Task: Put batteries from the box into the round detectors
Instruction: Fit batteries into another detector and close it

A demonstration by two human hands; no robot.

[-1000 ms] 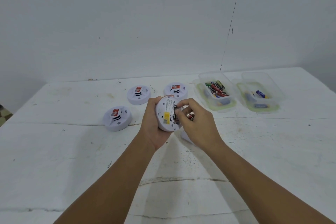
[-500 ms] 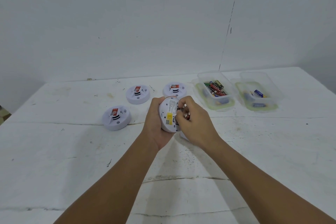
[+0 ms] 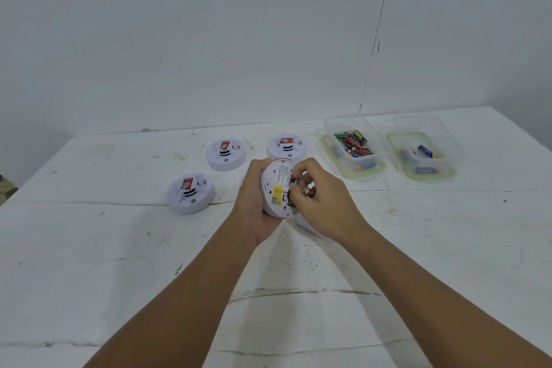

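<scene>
Risk of dropping the battery (image 3: 309, 191), or seating it the wrong way round, if pressed into the slot half blind behind the fingers. Left hand (image 3: 256, 197) wrapped round the detector (image 3: 276, 188) at frame centre, back side up. Right hand (image 3: 322, 203) curled, pinching the battery at the slot. More batteries in the box (image 3: 352, 148), upper right.
</scene>
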